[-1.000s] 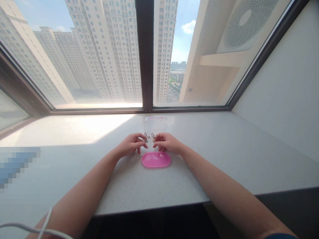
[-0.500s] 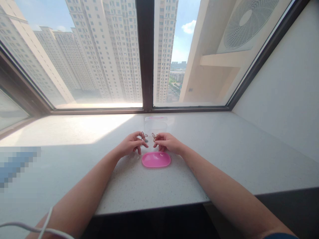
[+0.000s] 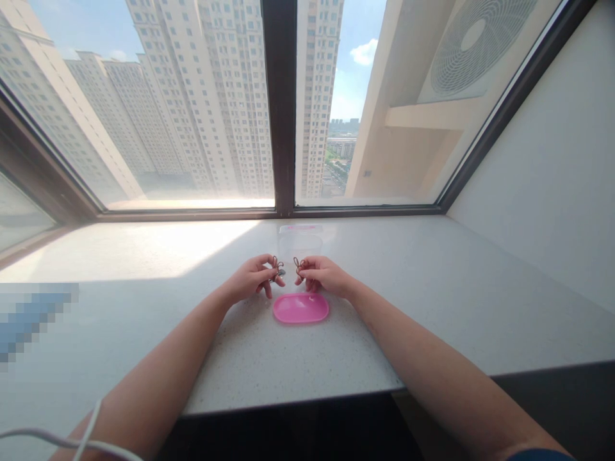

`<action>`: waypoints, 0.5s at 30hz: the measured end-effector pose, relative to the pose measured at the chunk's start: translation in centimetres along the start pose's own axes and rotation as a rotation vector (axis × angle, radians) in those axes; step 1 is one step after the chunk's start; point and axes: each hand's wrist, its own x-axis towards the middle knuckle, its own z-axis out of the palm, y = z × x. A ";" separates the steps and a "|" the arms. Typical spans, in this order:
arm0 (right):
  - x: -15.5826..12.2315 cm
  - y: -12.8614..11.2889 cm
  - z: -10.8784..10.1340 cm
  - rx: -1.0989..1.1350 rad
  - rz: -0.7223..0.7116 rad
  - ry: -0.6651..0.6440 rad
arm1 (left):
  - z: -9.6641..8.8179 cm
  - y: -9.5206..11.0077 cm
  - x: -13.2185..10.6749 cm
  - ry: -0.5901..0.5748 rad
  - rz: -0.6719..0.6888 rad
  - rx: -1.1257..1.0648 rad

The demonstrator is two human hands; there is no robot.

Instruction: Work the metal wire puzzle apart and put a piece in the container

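Between the thumb and fingers of my left hand [image 3: 255,275] is a thin brown looped cord [image 3: 277,261], raised a little above the counter. A small grey piece [image 3: 282,273] shows right at those fingertips; whether it hangs from the cord, I cannot tell. My right hand [image 3: 323,275] pinches another brown looped cord [image 3: 298,264], facing the first across a narrow gap. Just in front of both hands lies a pink oval lid or tray [image 3: 300,308]. Behind them stands a clear plastic box [image 3: 300,241] with a pink strip along its far edge.
The pale speckled counter [image 3: 298,365] runs to a window with a dark frame [image 3: 283,128]. A white cable [image 3: 57,440] crosses near my left forearm. At right rises a white wall [image 3: 548,192]. The counter's front edge drops off to darkness below.
Both hands stay nearly in place. The cord in my left hand has shifted slightly and the grey piece at its fingertips sits at a slightly different angle.
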 end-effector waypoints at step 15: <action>-0.4 -0.9 0.5 -0.007 0.024 0.039 | -0.2 -0.5 0.3 0.012 0.025 0.050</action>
